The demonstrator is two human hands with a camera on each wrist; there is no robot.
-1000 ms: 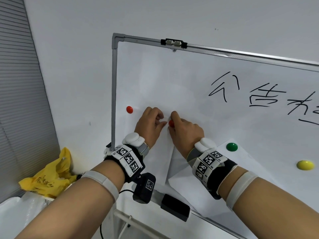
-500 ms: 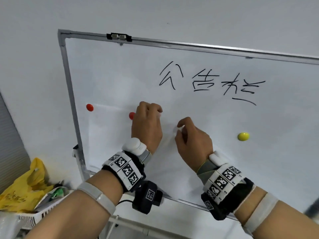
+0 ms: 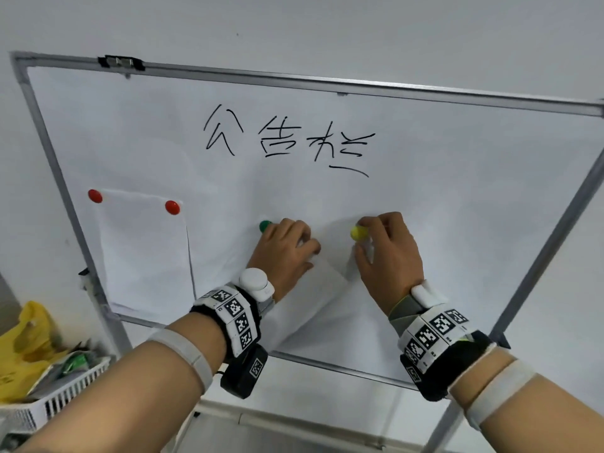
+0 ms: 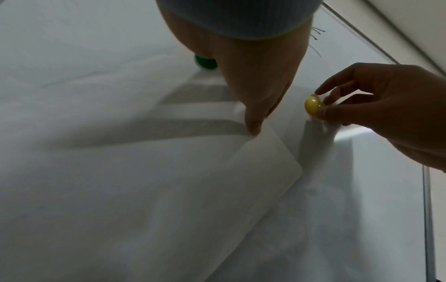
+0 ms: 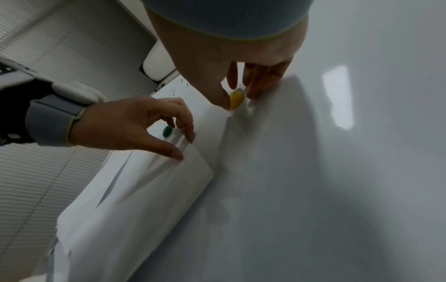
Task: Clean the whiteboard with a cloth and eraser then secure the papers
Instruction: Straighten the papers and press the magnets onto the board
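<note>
On the whiteboard (image 3: pixel 457 191) a white paper (image 3: pixel 143 256) hangs under two red magnets (image 3: pixel 95 195) (image 3: pixel 172 207). A second paper (image 3: pixel 313 305) (image 4: pixel 169 181) (image 5: pixel 135 200) hangs tilted from a green magnet (image 3: pixel 264 225) (image 4: pixel 205 62) (image 5: pixel 167 131). My left hand (image 3: pixel 309 253) (image 4: pixel 258 118) (image 5: pixel 185 147) pinches that paper's free top edge between thumb and fingertips, just right of the green magnet. My right hand (image 3: pixel 366 237) (image 4: pixel 323 106) (image 5: pixel 237 95) pinches a yellow magnet (image 3: pixel 358 233) (image 4: pixel 313 107) (image 5: pixel 236 99) against the board, a little right of the paper.
Black handwriting (image 3: pixel 287 142) runs across the upper middle of the board. A black clip (image 3: pixel 121 62) sits on the top frame. Below left, a white basket (image 3: pixel 65 387) stands with a yellow plastic bag (image 3: pixel 29 341). The board's right half is bare.
Both hands left the red magnet on the first paper and moved right. The left hand now holds the second paper; the right hand has taken hold of the yellow magnet.
</note>
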